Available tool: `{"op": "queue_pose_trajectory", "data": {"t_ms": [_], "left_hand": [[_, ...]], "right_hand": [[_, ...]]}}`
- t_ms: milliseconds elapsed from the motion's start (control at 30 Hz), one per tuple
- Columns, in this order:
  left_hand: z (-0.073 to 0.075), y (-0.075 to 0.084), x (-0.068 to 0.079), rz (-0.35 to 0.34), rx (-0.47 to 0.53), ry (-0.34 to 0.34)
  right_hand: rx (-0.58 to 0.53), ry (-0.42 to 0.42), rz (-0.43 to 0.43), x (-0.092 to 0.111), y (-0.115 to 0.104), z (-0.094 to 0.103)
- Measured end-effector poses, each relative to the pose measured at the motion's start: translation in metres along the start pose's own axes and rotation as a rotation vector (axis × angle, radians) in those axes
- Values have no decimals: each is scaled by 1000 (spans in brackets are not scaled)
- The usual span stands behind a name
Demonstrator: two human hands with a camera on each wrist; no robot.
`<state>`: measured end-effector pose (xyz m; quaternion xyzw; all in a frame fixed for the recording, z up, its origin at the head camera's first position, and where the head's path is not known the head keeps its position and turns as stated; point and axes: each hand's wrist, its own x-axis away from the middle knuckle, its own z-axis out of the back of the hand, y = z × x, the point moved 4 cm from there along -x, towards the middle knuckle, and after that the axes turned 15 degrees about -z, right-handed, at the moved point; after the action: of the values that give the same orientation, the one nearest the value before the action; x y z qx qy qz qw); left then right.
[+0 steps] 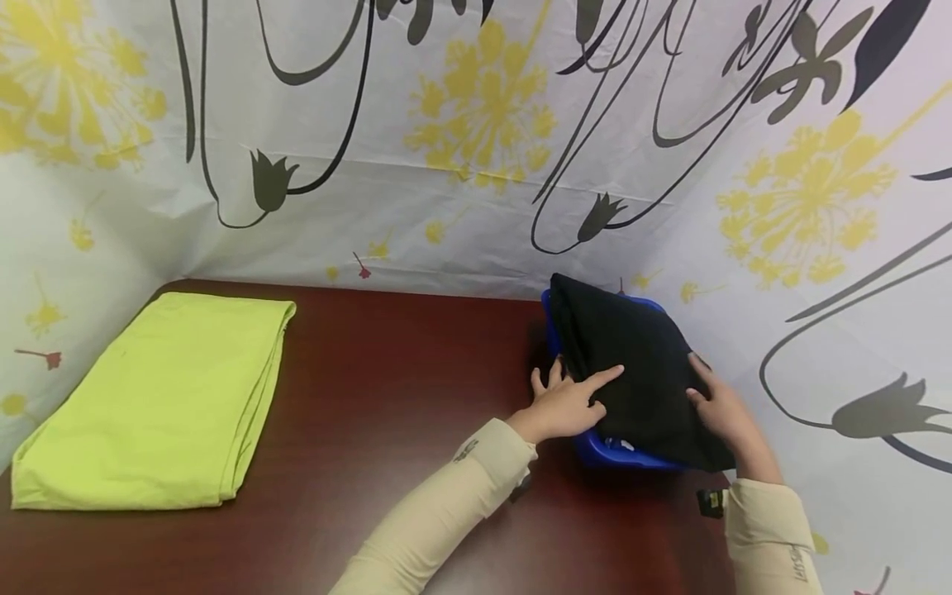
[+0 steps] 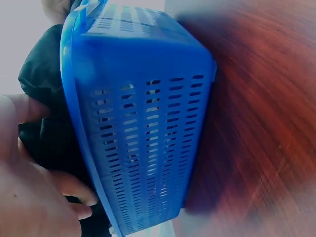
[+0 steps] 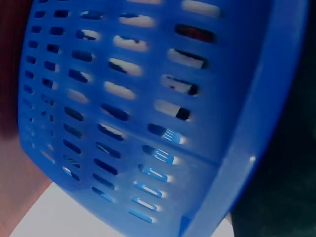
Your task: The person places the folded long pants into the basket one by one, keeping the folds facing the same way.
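A folded black cloth (image 1: 640, 372) lies over a blue plastic basket (image 1: 595, 450) at the right of the table. On the cloth's left side rests my left hand (image 1: 561, 405), its fingers spread and the index finger extended over the fabric. My right hand (image 1: 729, 413) touches the cloth's right edge with loose fingers. In the left wrist view, the left hand (image 2: 34, 177) presses the dark fabric (image 2: 44, 74) beside the basket's rim. The right wrist view shows the basket's slotted wall (image 3: 123, 113) and dark cloth (image 3: 281, 187) past its rim; the right hand is out of sight there.
A folded yellow-green cloth (image 1: 156, 397) lies at the left of the dark red wooden table (image 1: 387, 388). A white sheet (image 1: 416, 223) with flower prints hangs behind and along both sides, close to the basket. Light and dark contents show through the basket's slots.
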<state>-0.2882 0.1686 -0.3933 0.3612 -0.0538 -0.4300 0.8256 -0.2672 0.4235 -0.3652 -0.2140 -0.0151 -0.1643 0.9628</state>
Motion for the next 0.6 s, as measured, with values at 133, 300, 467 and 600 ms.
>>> {"op": "queue_pose_trajectory", "data": {"t_ms": [133,300,467,600], "left_hand": [[0,0,-2,25,-51,-17],[1,1,-5,64,-115,-34],[-1,1,-5,108,-187,-76],[-2,1,-2,147,-136,-86]], "right_hand": [[106,8,36,-1,-3,-3],[129,-55,69,-3,-5,-6],[115,-119,102,-4,-4,-13],[97,-166,109,-6,2,-23]]}}
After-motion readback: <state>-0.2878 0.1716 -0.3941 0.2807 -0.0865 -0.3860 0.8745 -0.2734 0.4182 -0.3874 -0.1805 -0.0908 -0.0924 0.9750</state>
